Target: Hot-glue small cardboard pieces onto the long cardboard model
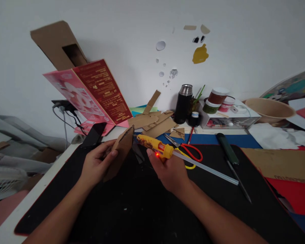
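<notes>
A pale wall (132,37) backs a white surface (38,193), much of it under a black mat (132,210). Taking the glue gun (147,141) as the clock's centre, a pink-and-red leaflet (99,91) rises at ten o'clock, cardboard scraps (160,128) lie at twelve, and a flask (183,110) stands at one. Over the mat, the left hand (98,162) has its grip pinched on a tilted card (124,145) at nine; the right hand (171,173) has its grip wrapped round the gun, nozzle at the card's rough edge, though I cannot tell whether they touch. Scissors (183,145) lie at three, a glue stick (208,169) juts toward four, and a red light (157,154) glows by the right thumb. The step in hand looks like gluing that edge; the next move seems to call for a steady card and an even squeeze.
</notes>
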`<move>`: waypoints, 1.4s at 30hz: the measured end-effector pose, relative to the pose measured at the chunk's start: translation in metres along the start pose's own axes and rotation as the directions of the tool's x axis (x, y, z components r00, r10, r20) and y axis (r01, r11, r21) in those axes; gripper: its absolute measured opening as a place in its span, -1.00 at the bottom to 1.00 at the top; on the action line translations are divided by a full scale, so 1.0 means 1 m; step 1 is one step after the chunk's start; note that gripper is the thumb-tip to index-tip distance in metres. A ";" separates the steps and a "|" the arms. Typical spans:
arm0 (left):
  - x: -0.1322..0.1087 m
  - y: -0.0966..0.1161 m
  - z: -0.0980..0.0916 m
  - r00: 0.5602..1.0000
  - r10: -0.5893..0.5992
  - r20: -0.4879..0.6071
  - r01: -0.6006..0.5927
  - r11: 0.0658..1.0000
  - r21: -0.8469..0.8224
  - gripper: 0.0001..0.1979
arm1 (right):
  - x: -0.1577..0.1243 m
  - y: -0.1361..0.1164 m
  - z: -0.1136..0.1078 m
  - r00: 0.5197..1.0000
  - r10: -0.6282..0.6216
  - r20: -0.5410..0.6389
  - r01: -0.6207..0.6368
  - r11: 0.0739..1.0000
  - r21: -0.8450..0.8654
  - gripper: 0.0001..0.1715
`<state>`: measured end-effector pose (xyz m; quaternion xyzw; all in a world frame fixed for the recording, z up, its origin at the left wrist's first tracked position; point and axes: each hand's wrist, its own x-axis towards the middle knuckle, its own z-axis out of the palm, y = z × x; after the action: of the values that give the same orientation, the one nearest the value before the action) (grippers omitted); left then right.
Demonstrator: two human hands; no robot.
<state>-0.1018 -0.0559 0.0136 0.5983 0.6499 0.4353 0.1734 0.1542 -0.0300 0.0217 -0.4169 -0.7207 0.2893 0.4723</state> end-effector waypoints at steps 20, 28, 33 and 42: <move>0.001 -0.005 0.000 0.998 -0.056 -0.007 0.054 0.991 -0.124 -0.37 | -0.001 0.004 0.004 0.998 -0.053 0.034 0.054 0.998 -0.040 -0.51; 0.001 -0.004 -0.001 0.995 -0.102 -0.019 0.097 0.981 -0.167 -0.33 | -0.002 0.007 0.004 0.993 0.017 0.113 -0.035 0.986 0.165 -0.56; 0.002 -0.002 -0.002 0.992 -0.129 -0.006 0.122 0.950 -0.288 -0.35 | -0.006 0.012 0.007 0.981 0.061 0.184 -0.111 0.955 0.276 -0.49; 0.008 -0.001 -0.001 0.938 -0.319 0.133 0.339 0.775 -0.533 -0.34 | -0.005 0.017 0.009 0.917 0.258 0.304 -0.386 0.764 0.516 -0.37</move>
<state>-0.1054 -0.0492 0.0156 0.4080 0.5889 0.5554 0.4222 0.1524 -0.0264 0.0027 -0.3419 -0.5657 0.6105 0.4364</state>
